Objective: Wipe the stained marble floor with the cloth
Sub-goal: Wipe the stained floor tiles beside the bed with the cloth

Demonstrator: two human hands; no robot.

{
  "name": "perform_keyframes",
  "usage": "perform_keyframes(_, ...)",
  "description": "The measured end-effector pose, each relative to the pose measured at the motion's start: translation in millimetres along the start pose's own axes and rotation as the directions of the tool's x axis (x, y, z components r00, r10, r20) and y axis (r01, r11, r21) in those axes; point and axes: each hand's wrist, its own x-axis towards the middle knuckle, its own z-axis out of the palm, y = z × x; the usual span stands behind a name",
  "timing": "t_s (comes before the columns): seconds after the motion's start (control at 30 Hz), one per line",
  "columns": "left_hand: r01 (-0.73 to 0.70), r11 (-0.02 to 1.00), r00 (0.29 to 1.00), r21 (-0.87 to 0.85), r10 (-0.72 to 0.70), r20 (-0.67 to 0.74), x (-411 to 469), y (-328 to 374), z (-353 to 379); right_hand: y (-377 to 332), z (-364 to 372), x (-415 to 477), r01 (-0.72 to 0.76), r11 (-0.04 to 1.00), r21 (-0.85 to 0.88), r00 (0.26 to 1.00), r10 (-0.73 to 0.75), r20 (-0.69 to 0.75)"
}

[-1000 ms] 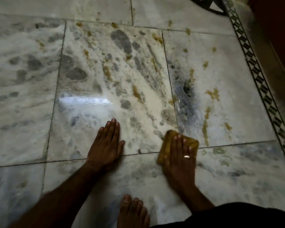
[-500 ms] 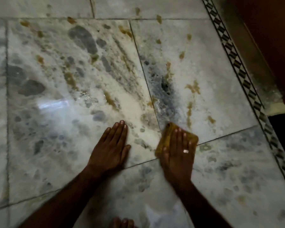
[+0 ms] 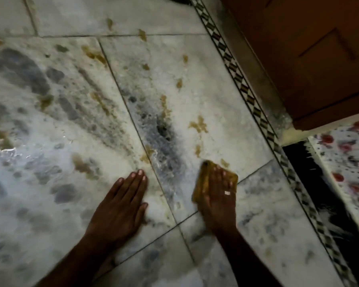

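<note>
The right hand [image 3: 218, 195] is laid flat on the cloth [image 3: 201, 183], fingers straight and spread, pressing rather than grasping. A ring [image 3: 227, 192] is worn on one finger. The cloth, yellow-brown and folded, lies on the floor [image 3: 195, 79] under the right fingers, its edges showing beyond the fingertips and beside the thumb. It straddles a tile joint.

The left hand [image 3: 122, 204] is placed palm down on bare marble, fingers straight and together, holding nothing. It lies apart from the cloth.

Ahead of the right fingertips, yellow-brown stains [image 3: 199, 124] are noted, one just beyond the cloth. Between the two sets of fingertips and further ahead, a dark patch [image 3: 164, 129] with a wet sheen is seen. A patterned border [image 3: 247, 94] runs well to the right of the right fingers, with a wooden panel [image 3: 309, 59] beyond it.
</note>
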Motion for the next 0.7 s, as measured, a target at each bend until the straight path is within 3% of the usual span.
perform_keyframes(0.07, 0.033, 0.999, 0.999, -0.008, -0.033, -0.009, 1.3, 4.6, 0.2, -13.6, 1.7, -40.2, -0.02, 0.998, -0.055, 0.999, 0.018, -0.042)
perform_keyframes(0.13, 0.064, 0.998, 0.998, -0.003, -0.064, -0.019, 4.7, 8.8, 2.7, -46.8, 0.0, -59.0, 0.014, 0.999, -0.043, 1.0, -0.013, 0.012)
perform_keyframes(0.3, 0.06, 0.998, 0.996, 0.015, -0.059, -0.06, 6.5, 12.4, 6.0, -76.9, -4.6, 14.3, 0.242, 0.969, 0.047, 0.969, -0.244, 0.049)
perform_keyframes(0.43, 0.055, 0.998, 0.995, 0.005, -0.055, -0.084, 6.6, 10.2, 3.3, -17.9, 2.2, 86.0, 0.063, 0.997, 0.038, 0.996, -0.065, 0.065)
perform_keyframes(0.57, 0.051, 0.998, 0.993, 0.038, -0.046, -0.112, 4.9, 8.6, 7.7, 49.4, 11.2, 50.1, -0.174, 0.983, -0.059, 0.984, 0.176, 0.034)
perform_keyframes(0.7, 0.069, 0.996, 0.99, 0.064, -0.06, -0.129, 5.8, 8.7, 11.2, -5.1, 11.1, -36.5, -0.193, 0.975, -0.112, 0.981, 0.191, -0.028)
